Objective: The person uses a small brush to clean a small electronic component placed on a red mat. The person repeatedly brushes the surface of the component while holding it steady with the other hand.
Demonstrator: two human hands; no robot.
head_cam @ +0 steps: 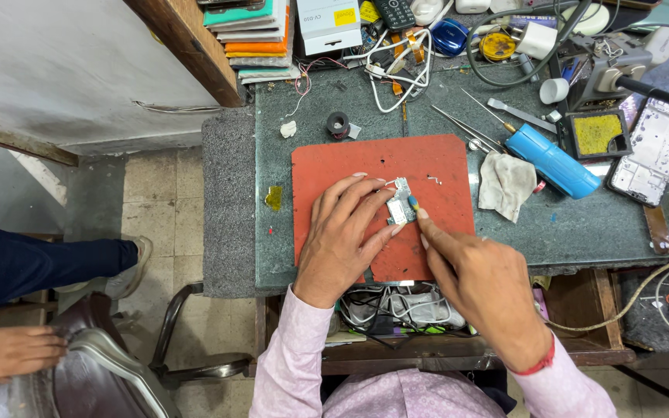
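A small phone circuit board point(401, 200) lies on a red work mat point(334, 166) on the grey stone bench. My left hand point(344, 232) rests on the mat with its fingertips pressing the board's left edge. My right hand point(470, 271) comes in from the right and pinches a small blue-tipped tool point(413, 203) whose tip touches the board's right side.
A blue heat tool point(551, 160), white cloth point(505, 183), tweezers point(466, 130), soldering sponge tray point(596, 134) and phone frame point(654, 152) lie at right. Cables, boxes and stacked cases crowd the back. An open drawer of wires point(396, 310) sits below. Another person's hand point(9, 350) is at lower left.
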